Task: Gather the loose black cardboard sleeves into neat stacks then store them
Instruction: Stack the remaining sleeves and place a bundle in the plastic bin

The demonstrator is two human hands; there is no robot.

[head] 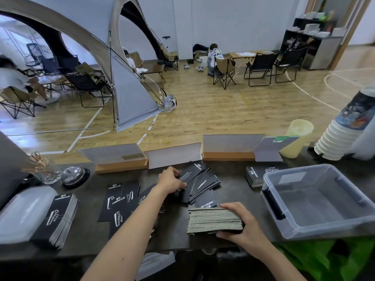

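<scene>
Black cardboard sleeves point(203, 183) lie fanned on the counter point(89, 236) under the left hand's point(171, 180) curled fingers. The right hand point(241, 222) clamps the right end of a gathered stack point(214, 220) just nearer. Held at one end only, its free left end could splay and slide apart. The stack runs left-to-right, cut edges toward the person.

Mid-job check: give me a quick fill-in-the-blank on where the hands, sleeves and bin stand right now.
1. The right hand grips the thick stack; the loose pile is gripped by the ____ hand.
2. The clear bin holds ____ sleeves.
3. The silver bell sits to the ____ of the loose pile.
Missing words: left; no; left.
</scene>
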